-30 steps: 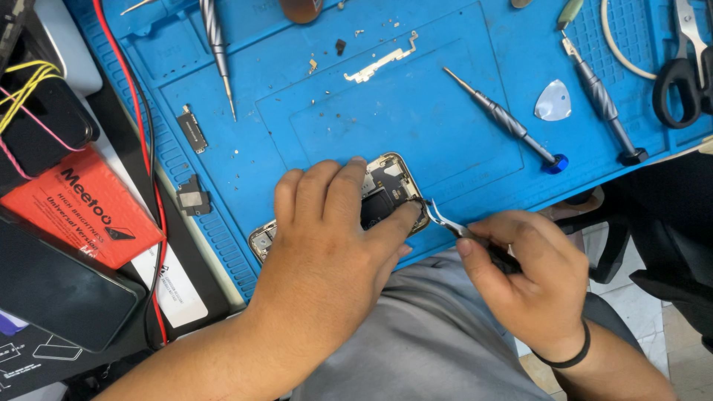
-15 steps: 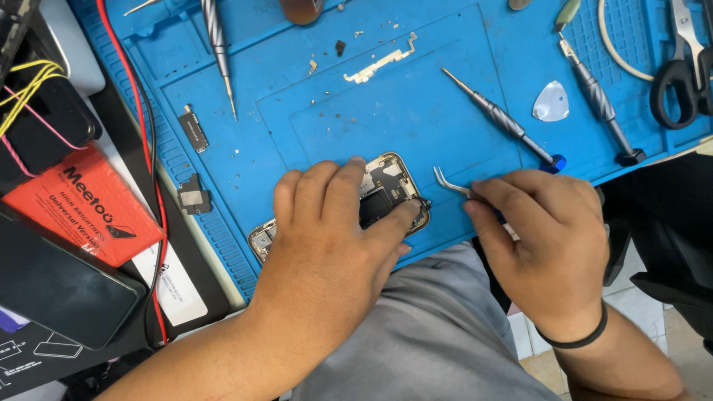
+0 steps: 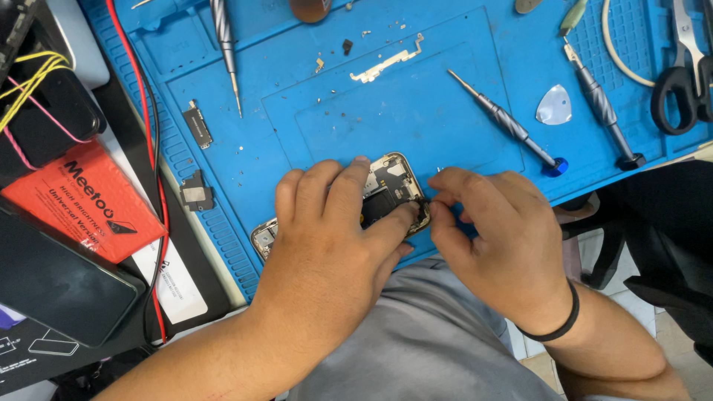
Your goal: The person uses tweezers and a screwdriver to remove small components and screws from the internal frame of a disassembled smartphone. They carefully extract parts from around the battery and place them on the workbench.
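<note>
1. Fingers (image 3: 327, 194) of the left hand (image 3: 334, 245) lie spread and flat over the phone (image 3: 392, 194), the thumb pressing its near right edge, so the hand pins it down.
2. Right hand (image 3: 497, 238) curls just beside the phone's right edge, thumb and forefinger pinched together at the frame's corner; I cannot tell whether anything is held between them.
3. Both forearms come in from the bottom edge of the view, the left one angled from the lower left, the right one from the lower right with a dark band (image 3: 553, 327) round its wrist.
4. Phone is opened, its inner parts showing, and lies on the near edge of the blue mat (image 3: 416, 111), mostly covered by the left hand.
5. Two screwdrivers (image 3: 509, 126) lie on the mat beyond the right hand, with a pale pick (image 3: 555, 105) between them.
6. Scissors (image 3: 679, 82) rest at the far right of the mat.
7. Another driver (image 3: 225, 52) lies at the far left of the mat, and small loose parts (image 3: 197, 125) sit near its left rim.
8. Red packet (image 3: 74, 197) lies left of the mat, beside a red cable (image 3: 152, 148).
</note>
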